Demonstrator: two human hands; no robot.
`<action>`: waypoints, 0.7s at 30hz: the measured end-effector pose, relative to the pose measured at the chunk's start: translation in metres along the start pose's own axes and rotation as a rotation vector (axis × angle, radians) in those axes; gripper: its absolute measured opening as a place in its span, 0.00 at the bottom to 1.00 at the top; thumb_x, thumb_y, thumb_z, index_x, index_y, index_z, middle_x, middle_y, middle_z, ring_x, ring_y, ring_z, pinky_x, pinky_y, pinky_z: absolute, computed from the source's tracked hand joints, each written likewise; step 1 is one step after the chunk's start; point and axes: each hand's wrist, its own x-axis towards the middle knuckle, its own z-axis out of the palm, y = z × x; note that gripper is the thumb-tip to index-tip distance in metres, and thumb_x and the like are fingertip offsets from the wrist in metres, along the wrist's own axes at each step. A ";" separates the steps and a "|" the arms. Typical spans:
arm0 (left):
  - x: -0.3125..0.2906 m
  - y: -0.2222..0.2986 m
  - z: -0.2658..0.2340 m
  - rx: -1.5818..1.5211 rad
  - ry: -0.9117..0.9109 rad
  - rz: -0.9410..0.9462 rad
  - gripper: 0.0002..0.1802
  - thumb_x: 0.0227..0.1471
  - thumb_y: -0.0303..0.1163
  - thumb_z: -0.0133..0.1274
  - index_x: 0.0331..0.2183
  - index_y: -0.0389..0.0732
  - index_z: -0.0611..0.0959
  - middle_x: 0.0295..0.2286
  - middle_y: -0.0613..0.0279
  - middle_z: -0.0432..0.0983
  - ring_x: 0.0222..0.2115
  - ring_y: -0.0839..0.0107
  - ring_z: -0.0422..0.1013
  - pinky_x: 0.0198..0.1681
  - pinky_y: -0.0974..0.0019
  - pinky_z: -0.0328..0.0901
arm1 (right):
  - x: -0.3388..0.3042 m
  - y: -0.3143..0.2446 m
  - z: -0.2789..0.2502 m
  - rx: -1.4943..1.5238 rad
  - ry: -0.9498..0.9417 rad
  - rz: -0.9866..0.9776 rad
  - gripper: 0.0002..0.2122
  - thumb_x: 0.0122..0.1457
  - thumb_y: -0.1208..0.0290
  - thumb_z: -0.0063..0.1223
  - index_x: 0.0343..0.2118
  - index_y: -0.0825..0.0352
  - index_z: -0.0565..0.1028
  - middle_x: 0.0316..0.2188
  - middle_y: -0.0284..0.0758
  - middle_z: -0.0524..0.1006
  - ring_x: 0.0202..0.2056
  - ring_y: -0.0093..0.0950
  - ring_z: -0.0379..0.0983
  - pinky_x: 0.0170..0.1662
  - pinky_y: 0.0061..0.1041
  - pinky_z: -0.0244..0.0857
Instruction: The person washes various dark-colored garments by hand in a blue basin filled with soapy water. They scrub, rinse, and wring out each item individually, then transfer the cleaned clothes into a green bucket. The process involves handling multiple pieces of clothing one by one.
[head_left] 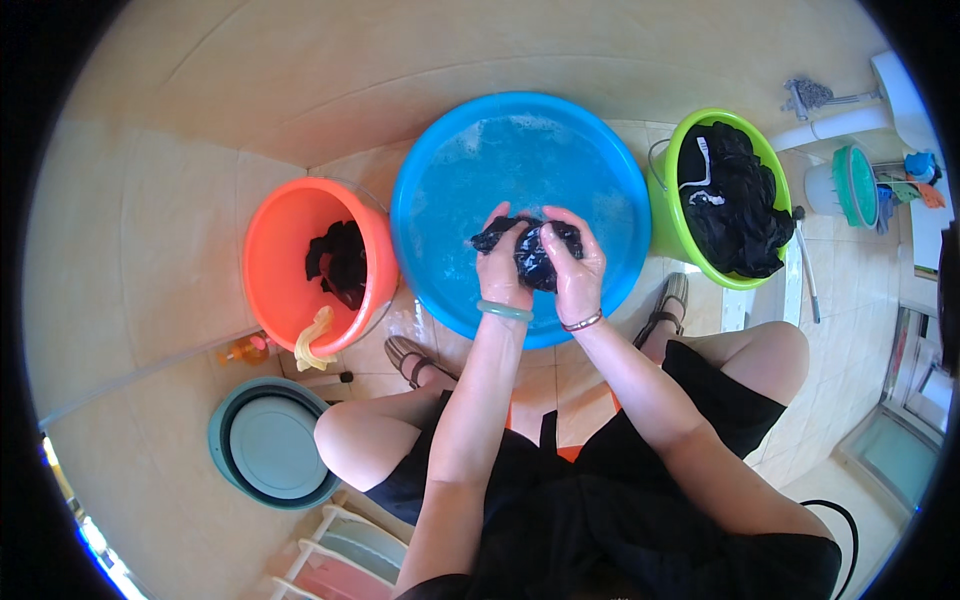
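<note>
Head view: left hand (504, 270) and right hand (578, 270) both clamped on a wet, bunched black cloth (537, 262), one at each side. Cloth is over the near half of a round blue plastic basin (520, 101) of sudsy water; contact with the water cannot be told. Left of basin: round orange plastic bucket (272, 265), dark cloth (342, 268) inside, limp pale-yellow item (314, 338) over its rim. Right: lime-green plastic bucket (671, 214) full of black garments (738, 200).
</note>
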 end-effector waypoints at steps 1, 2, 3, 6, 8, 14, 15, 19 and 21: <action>-0.004 -0.001 0.008 0.088 0.036 0.098 0.19 0.52 0.23 0.54 0.47 0.41 0.73 0.35 0.59 0.75 0.36 0.67 0.73 0.40 0.65 0.70 | 0.003 0.008 -0.006 0.048 0.061 0.050 0.10 0.57 0.75 0.56 0.42 0.65 0.75 0.36 0.31 0.75 0.35 0.17 0.70 0.38 0.18 0.66; -0.007 -0.002 0.016 0.174 0.075 0.197 0.18 0.51 0.23 0.55 0.46 0.40 0.74 0.35 0.60 0.75 0.34 0.68 0.73 0.39 0.66 0.70 | 0.005 0.006 -0.003 0.128 0.124 0.131 0.10 0.58 0.72 0.56 0.42 0.65 0.75 0.35 0.31 0.75 0.33 0.18 0.70 0.36 0.19 0.67; -0.010 -0.004 0.019 0.261 0.114 0.296 0.17 0.51 0.22 0.56 0.45 0.40 0.76 0.34 0.61 0.75 0.33 0.68 0.74 0.39 0.66 0.70 | 0.007 0.005 0.002 0.208 0.185 0.212 0.10 0.58 0.70 0.55 0.43 0.65 0.75 0.34 0.31 0.75 0.32 0.18 0.71 0.34 0.20 0.67; -0.019 -0.005 0.028 0.497 0.057 0.540 0.07 0.49 0.24 0.60 0.34 0.37 0.81 0.31 0.63 0.77 0.31 0.73 0.73 0.36 0.71 0.68 | 0.018 0.006 0.001 0.298 0.225 0.380 0.09 0.60 0.65 0.53 0.38 0.64 0.75 0.31 0.30 0.74 0.29 0.21 0.71 0.31 0.22 0.67; -0.019 -0.006 0.029 0.581 0.033 0.621 0.05 0.48 0.27 0.61 0.28 0.37 0.82 0.26 0.64 0.78 0.28 0.75 0.72 0.34 0.72 0.66 | 0.024 0.011 -0.002 0.434 0.161 0.510 0.09 0.60 0.63 0.53 0.34 0.63 0.74 0.29 0.30 0.74 0.29 0.22 0.71 0.31 0.23 0.67; -0.020 0.005 0.033 0.986 -0.174 1.004 0.08 0.44 0.28 0.62 0.20 0.36 0.81 0.24 0.56 0.77 0.25 0.61 0.73 0.29 0.64 0.66 | 0.036 0.011 -0.004 0.541 -0.222 0.704 0.19 0.66 0.56 0.37 0.32 0.68 0.73 0.32 0.37 0.76 0.32 0.27 0.72 0.41 0.28 0.68; -0.021 0.006 0.035 1.026 -0.207 1.091 0.08 0.44 0.28 0.62 0.20 0.37 0.80 0.23 0.57 0.77 0.25 0.61 0.73 0.29 0.64 0.66 | 0.037 0.014 -0.008 0.370 -0.366 0.556 0.16 0.66 0.59 0.38 0.34 0.66 0.73 0.33 0.36 0.76 0.35 0.27 0.72 0.44 0.29 0.67; -0.032 0.016 0.038 1.308 -0.347 1.240 0.10 0.40 0.23 0.59 0.14 0.39 0.76 0.18 0.61 0.72 0.24 0.63 0.69 0.27 0.63 0.61 | 0.043 0.022 -0.015 0.550 -0.736 0.437 0.13 0.66 0.64 0.33 0.34 0.65 0.70 0.32 0.33 0.73 0.38 0.25 0.69 0.49 0.29 0.61; -0.033 0.021 0.045 1.297 -0.406 1.367 0.11 0.33 0.28 0.63 0.12 0.44 0.75 0.17 0.64 0.70 0.21 0.63 0.67 0.27 0.62 0.59 | 0.052 0.034 -0.014 0.679 -0.818 0.473 0.15 0.66 0.62 0.32 0.26 0.64 0.68 0.25 0.33 0.69 0.30 0.26 0.65 0.38 0.26 0.62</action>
